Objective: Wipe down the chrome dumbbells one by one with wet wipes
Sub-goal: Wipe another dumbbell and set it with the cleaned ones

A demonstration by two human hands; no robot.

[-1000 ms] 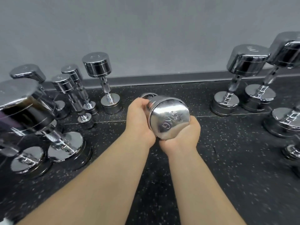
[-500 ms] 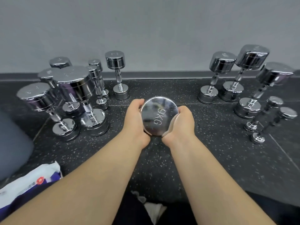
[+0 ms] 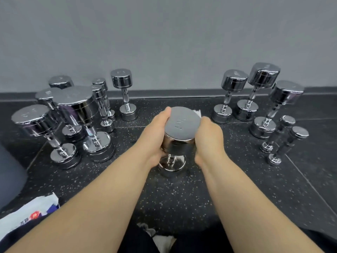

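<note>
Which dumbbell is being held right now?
The middle dumbbell, standing apart from the rest: left hand and right hand grip its top head; the others stand untouched.

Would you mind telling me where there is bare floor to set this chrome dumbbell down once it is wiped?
Bare speckled black floor lies on your side of the held chrome dumbbell. A strip by the grey wall, between the left chrome dumbbell cluster and the right cluster, is free too, apart from a white wipe. Both clusters are crowded.
</note>
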